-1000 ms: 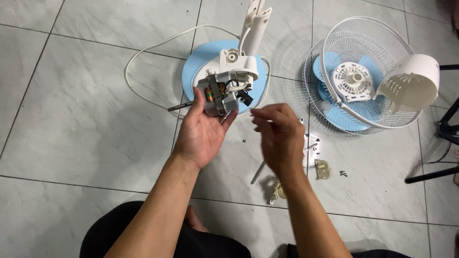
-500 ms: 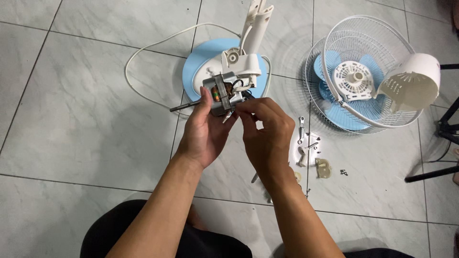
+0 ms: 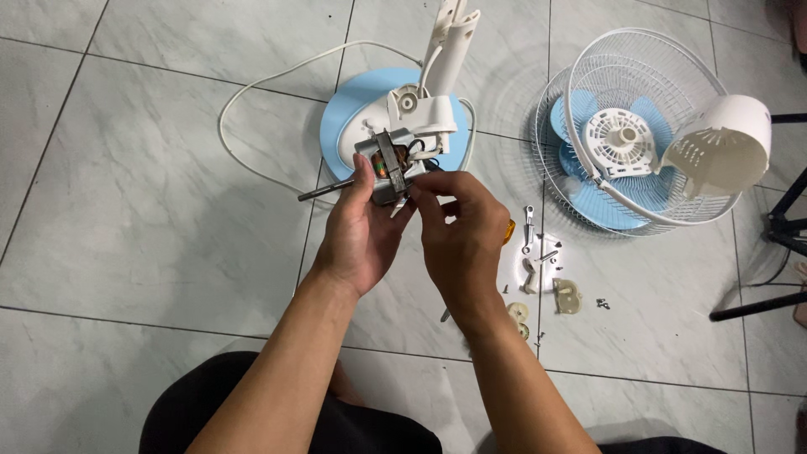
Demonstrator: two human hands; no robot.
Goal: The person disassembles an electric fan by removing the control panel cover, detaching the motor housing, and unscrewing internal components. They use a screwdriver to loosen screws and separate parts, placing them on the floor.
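Note:
My left hand cups a grey fan motor from below, thumb on its left side; copper windings show and a metal shaft sticks out to the left. The motor hangs by wires from the white neck of a fan stand with a round blue base. My right hand has its fingertips pinched at the motor's lower right corner. What those fingers pinch is hidden.
On the right lie white wire fan guards with a blue blade inside and a white motor cover. Small screws and cream plastic parts are scattered on the grey tiles. A white power cord loops left. Black stand legs cross at far right.
My right hand moved up and left from above the loose parts to the motor's lower right corner. My left hand closed more around the motor and turned it slightly.

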